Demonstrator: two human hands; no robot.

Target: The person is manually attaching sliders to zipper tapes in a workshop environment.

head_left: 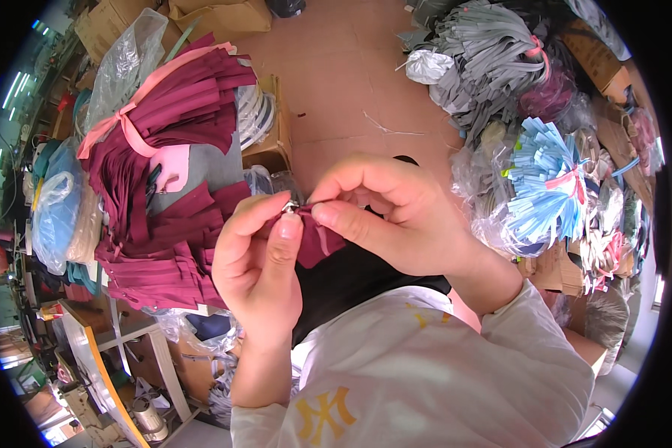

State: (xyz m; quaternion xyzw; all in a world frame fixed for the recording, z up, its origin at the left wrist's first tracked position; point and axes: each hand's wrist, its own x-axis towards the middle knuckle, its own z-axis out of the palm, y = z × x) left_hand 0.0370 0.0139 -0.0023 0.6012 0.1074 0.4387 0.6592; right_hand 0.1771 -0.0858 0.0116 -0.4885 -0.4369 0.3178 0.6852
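Note:
My left hand point(255, 272) is closed, with thumb and forefinger pinching a small shiny metal piece point(291, 207) whose exact kind is too small to make out. Beside it, the thumb and forefinger of my right hand point(399, 213) grip a narrow maroon fabric strip point(305, 212). Strip and metal piece meet between my fingertips; whether one passes through the other cannot be told. More maroon fabric point(325, 243) hangs below my hands over my lap. To the left lies a pile of maroon strips point(160, 269), next to a maroon bundle point(190, 101) tied with a pink band point(123, 119).
Cardboard boxes point(220, 16) stand at the far left. On the right lie a grey strip bundle point(489, 52) and a light blue one point(541, 183), among plastic bags. A blue bagged bundle point(56, 213) sits far left, above a wood-edged table point(97, 366). Loose threads point(388, 128) lie on the floor.

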